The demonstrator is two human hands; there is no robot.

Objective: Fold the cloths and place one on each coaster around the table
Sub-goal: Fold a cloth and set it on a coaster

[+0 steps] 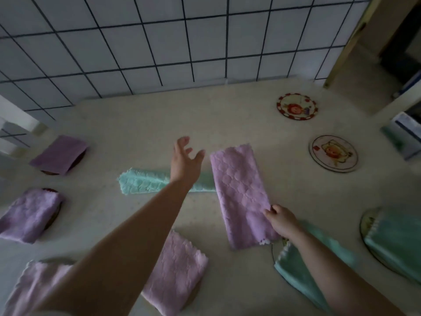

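A long purple cloth (241, 190), folded into a strip, lies in the middle of the table. My right hand (281, 218) pinches its near right edge. My left hand (185, 159) hovers with spread fingers just left of the strip's far end, holding nothing. A teal cloth (143, 182) lies crosswise under my left wrist and under the purple strip. Two bare round coasters sit at the far right, one red-rimmed (296, 106) and one pale (333, 153). Folded purple cloths rest on coasters at the left (60, 155) (29, 213) and near me (177, 272).
Another purple cloth (38, 283) lies at the near left. Teal cloths cover coasters at the near right (303, 265) and the right edge (396, 240). A tiled wall (159, 42) borders the table's far side. A white box (405, 133) stands at the right edge.
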